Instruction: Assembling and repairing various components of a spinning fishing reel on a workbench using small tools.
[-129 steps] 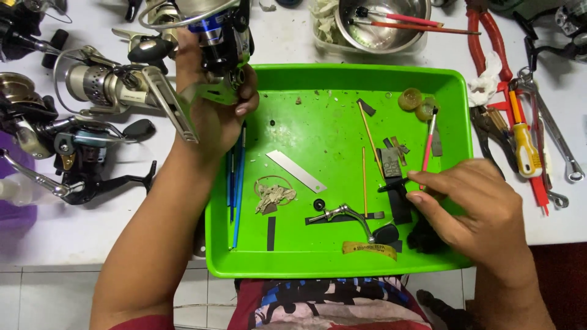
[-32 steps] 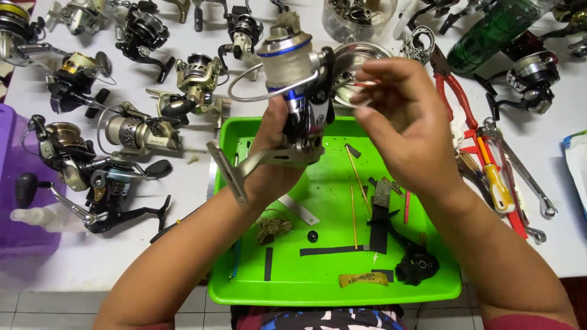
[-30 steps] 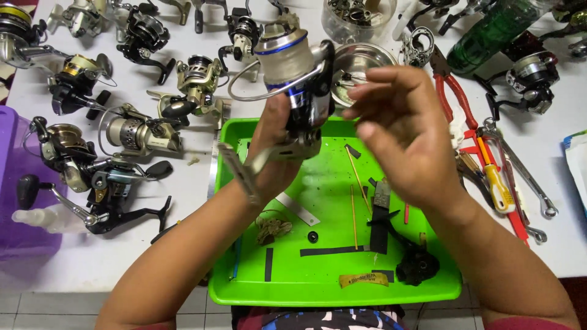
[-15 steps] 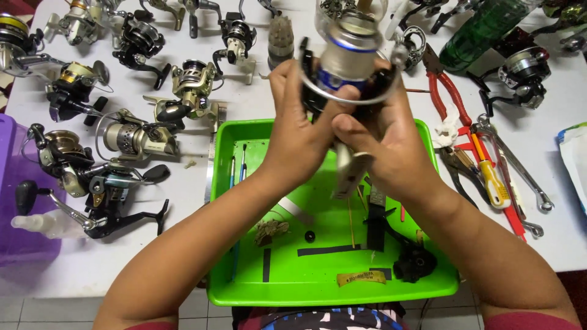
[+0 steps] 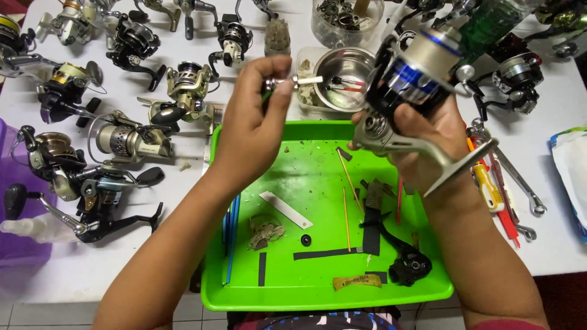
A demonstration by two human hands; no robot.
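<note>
My right hand (image 5: 428, 146) grips a silver and black spinning fishing reel (image 5: 411, 79) with a blue-banded spool, held above the right side of a bright green tray (image 5: 306, 293). My left hand (image 5: 254, 122) is raised over the tray's far left corner and pinches a small metal shaft with a white end (image 5: 299, 80) between thumb and fingers. The two hands are apart. On the tray lie thin wooden sticks (image 5: 346, 208), a white strip (image 5: 285, 209), black strips, a small black washer (image 5: 306, 240) and a black reel part (image 5: 408, 267).
Several other fishing reels (image 5: 122, 140) crowd the white table to the left and along the far edge. A steel bowl (image 5: 345, 70) with small parts sits behind the tray. Pliers, wrenches and a screwdriver (image 5: 495, 189) lie right of it. A purple box (image 5: 15, 244) stands at the left edge.
Both hands held the reel together half a second ago. Now the left hand has drawn away leftward with a small shaft, and the right hand has carried the reel to the right.
</note>
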